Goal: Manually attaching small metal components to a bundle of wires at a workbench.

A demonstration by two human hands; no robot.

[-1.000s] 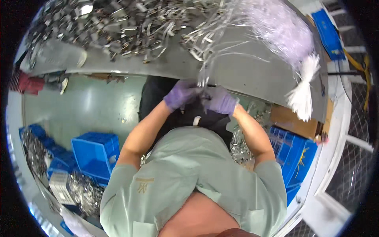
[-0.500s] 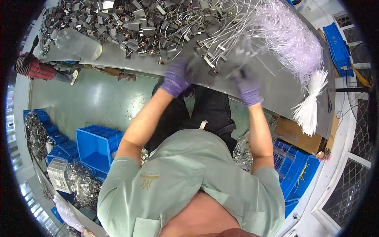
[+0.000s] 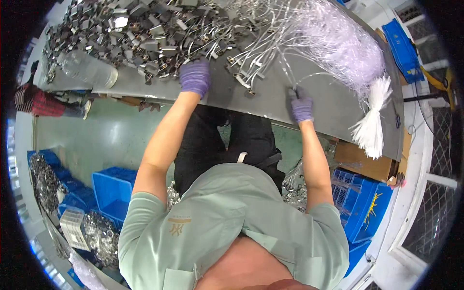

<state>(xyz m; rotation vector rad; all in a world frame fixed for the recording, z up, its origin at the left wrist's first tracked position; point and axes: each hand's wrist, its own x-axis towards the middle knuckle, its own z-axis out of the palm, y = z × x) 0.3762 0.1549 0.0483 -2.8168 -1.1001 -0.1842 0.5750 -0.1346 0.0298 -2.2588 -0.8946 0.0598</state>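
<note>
Purple-gloved left hand flat, grip open, on grey metal table, right hand pinching thin clear tubing, dull metal clips heaped

Metal, plastic and thin rubbery gloves

Matt purple gloves on left hand and right hand; dull grey metal clips just beyond left fingertips; glossy translucent plastic ties under right fingers; smooth grey bench.
</note>
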